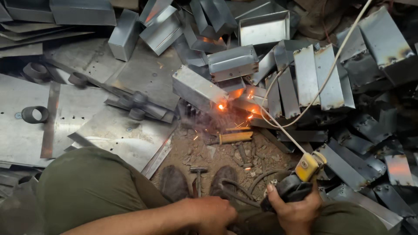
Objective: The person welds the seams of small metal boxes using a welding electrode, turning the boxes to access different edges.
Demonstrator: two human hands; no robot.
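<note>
The right hand [296, 209] is clamped around the dark grip of a welding electrode holder [300, 176], whose yellow head points up and to the left. A long thin welding rod [278, 126] runs from that head toward the far left and ends at a glowing orange spot [222, 106] on the near corner of a folded sheet-metal box [198, 89]. Small sparks lie scattered on the dirt floor [196, 152] just near of the glow. The left hand [213, 213] is closed into a fist at the near edge, beside the right hand; what it grips cannot be told, though dark cables [237, 189] loop just beside it. Between the hands and the glow lie a wooden-handled tool [233, 137] and a small hammer [198, 174], which rests between two worn shoes [174, 182]. Finished metal boxes [331, 78] pile up to the far right, and flat steel sheets [78, 117] with short pipe rings [35, 114] spread across the left.
</note>
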